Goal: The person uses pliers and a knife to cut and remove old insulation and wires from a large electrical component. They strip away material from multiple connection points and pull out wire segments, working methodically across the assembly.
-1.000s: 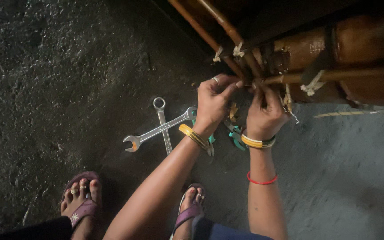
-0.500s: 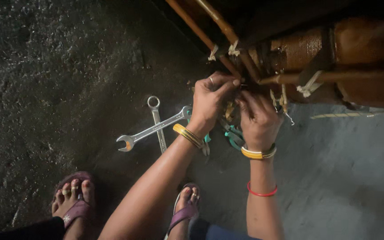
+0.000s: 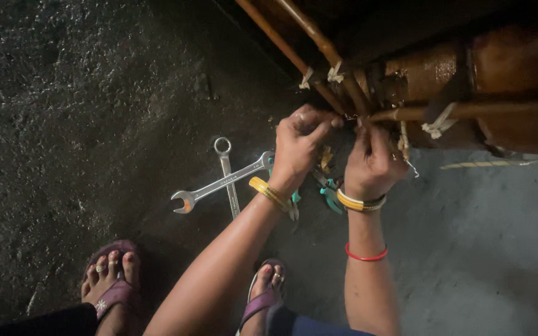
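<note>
My left hand (image 3: 299, 144) and my right hand (image 3: 370, 163) are close together at a joint where thin copper pipes (image 3: 319, 43) meet a brown cylinder (image 3: 499, 81). Both sets of fingers are pinched on something small at the joint, which the hands hide. Pale ties (image 3: 434, 128) wrap the pipes. Each wrist wears yellow bangles; a red thread circles my right forearm.
Two crossed metal spanners (image 3: 222, 180) lie on the dark rough floor, left of my left wrist. Teal-handled pliers (image 3: 330, 194) lie under my hands. My feet in purple sandals (image 3: 110, 280) are at the bottom. A pale floor patch (image 3: 487, 236) lies at right.
The view has shifted slightly, so the hands and spanners sit a little lower and to the left. Both hands stay at the pipe joint, their fingers working there.
</note>
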